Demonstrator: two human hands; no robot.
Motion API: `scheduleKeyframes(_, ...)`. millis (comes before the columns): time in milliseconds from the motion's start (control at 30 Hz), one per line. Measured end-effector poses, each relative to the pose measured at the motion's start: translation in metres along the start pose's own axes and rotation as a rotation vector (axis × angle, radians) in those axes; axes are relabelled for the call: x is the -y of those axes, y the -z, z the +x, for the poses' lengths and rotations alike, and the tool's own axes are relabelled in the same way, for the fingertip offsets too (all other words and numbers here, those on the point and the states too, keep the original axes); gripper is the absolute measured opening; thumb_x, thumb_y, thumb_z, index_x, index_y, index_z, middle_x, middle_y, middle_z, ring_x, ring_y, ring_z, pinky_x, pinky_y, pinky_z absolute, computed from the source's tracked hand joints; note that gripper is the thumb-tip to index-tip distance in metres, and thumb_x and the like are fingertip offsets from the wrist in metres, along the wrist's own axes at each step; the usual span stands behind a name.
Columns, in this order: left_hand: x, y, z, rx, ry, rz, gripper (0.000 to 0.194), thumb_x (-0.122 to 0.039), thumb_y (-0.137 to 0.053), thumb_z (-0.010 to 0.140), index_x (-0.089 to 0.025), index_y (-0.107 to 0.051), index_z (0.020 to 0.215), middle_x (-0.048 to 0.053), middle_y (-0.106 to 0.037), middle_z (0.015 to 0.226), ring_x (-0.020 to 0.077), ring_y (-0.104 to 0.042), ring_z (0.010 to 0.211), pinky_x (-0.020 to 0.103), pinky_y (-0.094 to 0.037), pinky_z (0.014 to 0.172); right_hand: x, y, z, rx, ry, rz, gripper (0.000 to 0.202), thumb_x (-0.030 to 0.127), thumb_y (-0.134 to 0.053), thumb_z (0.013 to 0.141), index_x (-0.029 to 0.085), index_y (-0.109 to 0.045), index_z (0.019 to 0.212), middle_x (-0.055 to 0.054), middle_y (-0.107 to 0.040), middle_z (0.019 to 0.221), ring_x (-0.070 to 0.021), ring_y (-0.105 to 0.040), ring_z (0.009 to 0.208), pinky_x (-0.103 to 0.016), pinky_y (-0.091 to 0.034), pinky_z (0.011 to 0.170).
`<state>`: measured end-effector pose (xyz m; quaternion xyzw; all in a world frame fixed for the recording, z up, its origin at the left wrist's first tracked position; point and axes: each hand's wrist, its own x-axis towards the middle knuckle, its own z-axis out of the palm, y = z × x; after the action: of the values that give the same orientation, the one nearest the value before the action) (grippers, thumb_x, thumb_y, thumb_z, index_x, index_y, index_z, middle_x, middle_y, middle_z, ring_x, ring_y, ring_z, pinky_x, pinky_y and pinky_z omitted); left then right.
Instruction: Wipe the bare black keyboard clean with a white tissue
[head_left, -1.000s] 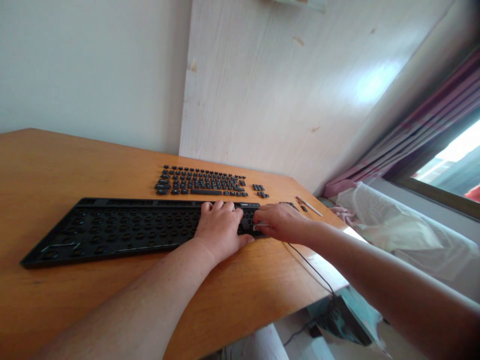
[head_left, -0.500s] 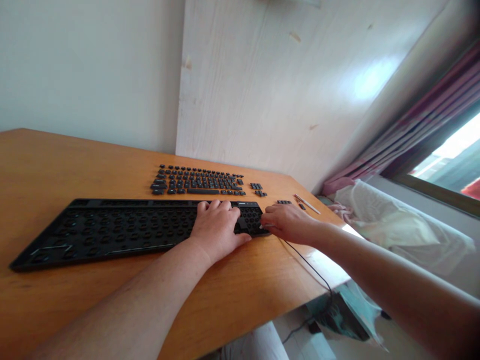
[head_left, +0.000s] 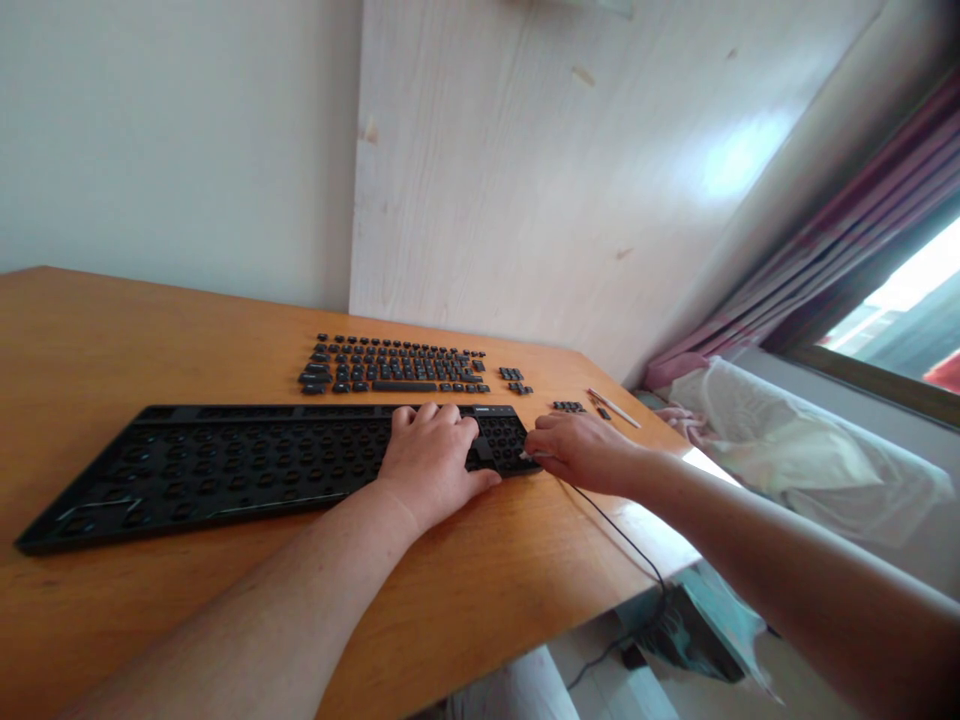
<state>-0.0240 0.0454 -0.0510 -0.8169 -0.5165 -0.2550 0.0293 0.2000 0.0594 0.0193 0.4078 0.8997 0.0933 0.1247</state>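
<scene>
A black keyboard base [head_left: 247, 455] with its keycaps off lies across the desk. My left hand [head_left: 431, 450] rests palm down over its right part, fingers over the far side and thumb stretched out along the near edge. At the keyboard's right end, my right hand [head_left: 574, 450] is closed in a pinch. A thin pale tip pokes out from its fingers against the number pad area; the rest of this thing is hidden. Behind the keyboard, loose black keycaps [head_left: 397, 362] are laid out in rows, with a long space bar [head_left: 403, 386] in front.
Smaller groups of keycaps [head_left: 568, 407] and a white pen [head_left: 615, 408] lie to the right. A black cable [head_left: 626, 540] runs over the brown desk's [head_left: 465, 600] front edge. The wall stands behind; a bed with white covers [head_left: 795, 440] is at right.
The view has shifted slightly, so the keyboard sits a little lower. Both hands keep nearly the same places, the right one still pinching at the keyboard's right end.
</scene>
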Motion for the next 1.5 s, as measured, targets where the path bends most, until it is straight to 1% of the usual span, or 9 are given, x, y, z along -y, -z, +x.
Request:
scheduleKeyframes(300, 0.0, 0.0, 0.0, 0.0, 0.006, -0.001, 0.054, -0.068, -0.064, 0.069, -0.024, -0.067, 0.099, 0.01, -0.063, 0.105, 0.0327, -0.051, 0.104, 0.047, -0.031, 0.087, -0.019, -0.006, -0.012, -0.101, -0.104, 0.085, 0.015, 0.025, -0.052, 0.089, 0.021, -0.067, 0.09, -0.006, -0.068, 0.09, -0.0199, -0.063, 0.087, -0.03, -0.041, 0.074)
scheduleKeyframes(533, 0.0, 0.002, 0.0, 0.007, 0.003, -0.009, 0.051, -0.067, -0.064, 0.071, -0.025, -0.067, 0.099, 0.009, -0.063, 0.105, 0.032, -0.051, 0.104, 0.047, -0.031, 0.087, -0.015, -0.015, -0.02, -0.273, -0.425, 1.115, 0.026, 0.044, -0.066, 0.08, 0.018, -0.061, 0.081, 0.002, -0.059, 0.061, -0.0097, -0.051, 0.05, -0.024, -0.038, 0.051)
scheduleKeyframes(667, -0.001, 0.004, 0.0, 0.011, 0.001, 0.0, 0.048, -0.066, -0.064, 0.072, -0.025, -0.066, 0.098, 0.009, -0.064, 0.104, 0.0311, -0.052, 0.104, 0.047, -0.031, 0.088, -0.002, -0.022, -0.022, -0.274, -0.387, 1.647, 0.032, 0.043, -0.075, 0.073, 0.018, -0.06, 0.084, 0.0, -0.064, 0.069, -0.0078, -0.052, 0.053, -0.02, -0.036, 0.048)
scheduleKeyframes(767, -0.004, 0.008, -0.001, -0.007, -0.009, -0.027, 0.046, -0.063, -0.063, 0.074, -0.024, -0.066, 0.098, 0.008, -0.064, 0.104, 0.0303, -0.052, 0.104, 0.045, -0.031, 0.088, 0.008, -0.024, -0.023, -0.255, -0.36, 1.84, 0.03, 0.039, -0.077, 0.073, 0.017, -0.059, 0.085, -0.001, -0.066, 0.072, -0.0081, -0.056, 0.055, -0.018, -0.037, 0.048)
scheduleKeyframes(900, -0.013, 0.018, 0.001, -0.071, -0.045, -0.126, 0.037, -0.055, -0.047, 0.09, -0.023, -0.065, 0.097, 0.007, -0.067, 0.1, 0.0264, -0.055, 0.101, 0.041, -0.032, 0.086, 0.017, -0.026, -0.021, -0.241, -0.346, 1.925, 0.029, 0.036, -0.077, 0.074, 0.017, -0.058, 0.085, -0.002, -0.067, 0.073, -0.0088, -0.058, 0.056, -0.018, -0.039, 0.048)
scheduleKeyframes(1067, -0.02, 0.027, 0.002, -0.016, -0.066, -0.265, 0.053, -0.053, -0.026, 0.098, -0.021, -0.061, 0.075, 0.004, -0.067, 0.078, 0.0215, -0.059, 0.082, 0.035, -0.032, 0.077, 0.03, -0.026, -0.018, -0.241, -0.246, 1.93, 0.028, 0.036, -0.076, 0.076, 0.017, -0.059, 0.087, -0.001, -0.067, 0.075, -0.0081, -0.057, 0.056, -0.018, -0.039, 0.049)
scheduleKeyframes(1233, -0.022, 0.025, 0.003, 0.146, -0.073, -0.554, 0.057, -0.056, -0.024, 0.097, -0.021, -0.06, 0.07, 0.001, -0.063, 0.068, 0.0185, -0.056, 0.067, 0.033, -0.032, 0.073, 0.045, -0.024, -0.015, -0.265, -0.191, 1.882, 0.029, 0.037, -0.077, 0.075, 0.017, -0.06, 0.088, 0.0, -0.066, 0.077, -0.0075, -0.055, 0.057, -0.02, -0.04, 0.053)
scheduleKeyframes(1367, -0.026, 0.026, 0.005, 0.222, 0.037, -0.876, 0.054, -0.059, -0.029, 0.094, -0.019, -0.056, 0.07, 0.0, -0.057, 0.063, 0.0162, -0.05, 0.061, 0.028, -0.035, 0.061, 0.05, -0.023, -0.014, -0.29, -0.161, 1.88, 0.03, 0.037, -0.077, 0.076, 0.018, -0.059, 0.088, 0.001, -0.064, 0.076, -0.0072, -0.053, 0.058, -0.02, -0.038, 0.054)
scheduleKeyframes(1500, -0.026, 0.026, 0.005, 0.249, 0.138, -0.988, 0.05, -0.061, -0.035, 0.091, -0.019, -0.051, 0.069, -0.002, -0.049, 0.059, 0.0137, -0.044, 0.057, 0.027, -0.033, 0.057, 0.049, -0.022, -0.015, -0.303, -0.167, 1.88, 0.03, 0.038, -0.077, 0.076, 0.019, -0.058, 0.09, 0.003, -0.06, 0.071, -0.0065, -0.049, 0.056, -0.019, -0.034, 0.052)
